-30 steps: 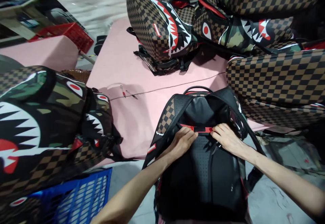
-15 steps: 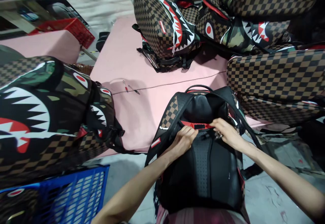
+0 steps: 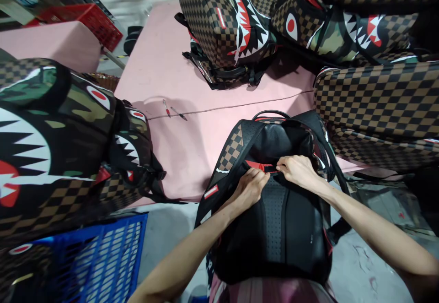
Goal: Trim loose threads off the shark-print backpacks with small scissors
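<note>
A red strap (image 3: 256,165) on the black backpack (image 3: 274,229), at the six o'clock edge of the pink surface (image 3: 164,74), is pinched in the closed grip of the left hand (image 3: 252,188) and the right hand (image 3: 297,171). At twelve o'clock shark-print backpacks (image 3: 226,24) are piled, and a blue crate (image 3: 103,257) is seen at seven.

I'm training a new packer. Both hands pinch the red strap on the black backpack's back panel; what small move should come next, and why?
The left hand and right hand pinch the red strap almost fingertip to fingertip, and it looks bunched on the backpack. So probably draw them apart to pull it flat.
</note>
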`<state>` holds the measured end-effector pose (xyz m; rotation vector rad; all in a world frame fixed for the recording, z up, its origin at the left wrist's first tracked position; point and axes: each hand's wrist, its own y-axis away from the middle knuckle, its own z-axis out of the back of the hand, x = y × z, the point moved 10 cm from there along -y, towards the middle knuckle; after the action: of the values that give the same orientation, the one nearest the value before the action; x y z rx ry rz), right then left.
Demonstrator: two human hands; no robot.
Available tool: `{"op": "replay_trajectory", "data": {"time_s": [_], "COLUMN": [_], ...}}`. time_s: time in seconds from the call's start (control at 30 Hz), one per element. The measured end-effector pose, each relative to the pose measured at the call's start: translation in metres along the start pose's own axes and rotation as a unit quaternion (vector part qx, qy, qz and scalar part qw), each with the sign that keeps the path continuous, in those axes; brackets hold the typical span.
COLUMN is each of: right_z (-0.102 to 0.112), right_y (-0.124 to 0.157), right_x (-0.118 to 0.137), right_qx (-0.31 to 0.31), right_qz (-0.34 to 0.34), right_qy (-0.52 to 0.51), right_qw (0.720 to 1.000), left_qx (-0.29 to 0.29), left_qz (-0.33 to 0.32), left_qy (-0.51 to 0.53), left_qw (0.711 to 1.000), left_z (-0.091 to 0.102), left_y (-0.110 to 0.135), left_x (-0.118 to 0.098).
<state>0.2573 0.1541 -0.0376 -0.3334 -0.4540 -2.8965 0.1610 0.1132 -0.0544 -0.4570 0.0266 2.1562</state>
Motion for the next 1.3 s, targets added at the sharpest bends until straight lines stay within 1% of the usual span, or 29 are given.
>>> {"op": "replay_trajectory", "data": {"time_s": [0.07,0.17,0.23,0.3,0.37,0.47,0.5,0.53,0.57,0.63,0.7,0.77,0.83,0.9,1.0,1.13,1.3], "right_z": [-0.003,-0.006,-0.010,-0.013,-0.009,-0.001,0.000,0.001,0.001,-0.001,-0.003,-0.004,-0.002,-0.001,-0.002,-0.003,-0.001], "right_y": [-0.003,-0.004,-0.003,-0.003,-0.003,-0.001,-0.001,-0.002,-0.002,-0.002,-0.003,-0.003,-0.003,-0.002,-0.002,-0.003,-0.005], "right_x": [0.001,0.007,0.009,0.005,-0.008,-0.032,-0.037,-0.041,-0.042,-0.043,-0.041,-0.036,-0.030,-0.024,-0.015,-0.011,-0.006], "right_qx": [0.007,-0.013,-0.030,-0.050,-0.094,-0.169,-0.182,-0.189,-0.190,-0.180,-0.155,-0.129,-0.106,-0.082,-0.047,-0.037,-0.040], "right_qz": [-0.009,-0.013,-0.020,-0.035,-0.064,-0.099,-0.101,-0.098,-0.093,-0.089,-0.087,-0.082,-0.073,-0.059,-0.042,-0.041,-0.045], "right_qy": [0.010,0.002,-0.033,-0.100,-0.205,-0.365,-0.401,-0.425,-0.437,-0.433,-0.397,-0.337,-0.270,-0.208,-0.132,-0.085,-0.030], "right_qw": [1.000,1.000,0.999,0.993,0.972,0.910,0.892,0.880,0.874,0.879,0.900,0.929,0.954,0.973,0.989,0.995,0.998], "left_qx": [-0.003,-0.018,-0.026,-0.028,-0.026,-0.035,-0.037,-0.039,-0.038,-0.017,0.043,0.116,0.159,0.163,0.154,0.138,0.140], "left_qz": [-0.003,-0.008,-0.006,0.003,0.011,0.024,0.042,0.070,0.102,0.163,0.199,0.211,0.214,0.214,0.230,0.254,0.267], "left_qy": [0.000,-0.007,-0.012,-0.010,0.000,0.020,0.025,0.028,0.027,0.015,-0.015,-0.047,-0.063,-0.067,-0.078,-0.089,-0.086], "left_qw": [1.000,1.000,1.000,1.000,1.000,0.999,0.998,0.996,0.994,0.986,0.979,0.969,0.962,0.961,0.958,0.953,0.950], "left_z": [0.000,0.002,0.004,0.004,0.003,0.004,0.005,0.007,0.008,0.011,0.010,0.005,0.003,0.004,0.004,0.006,0.007], "left_y": [0.000,0.000,0.000,0.000,0.002,0.003,0.002,0.000,-0.002,-0.011,-0.024,-0.036,-0.044,-0.049,-0.048,-0.042,-0.040], "left_x": [0.000,0.000,0.000,0.001,0.003,0.005,0.008,0.013,0.020,0.031,0.039,0.042,0.044,0.044,0.045,0.045,0.044]}}
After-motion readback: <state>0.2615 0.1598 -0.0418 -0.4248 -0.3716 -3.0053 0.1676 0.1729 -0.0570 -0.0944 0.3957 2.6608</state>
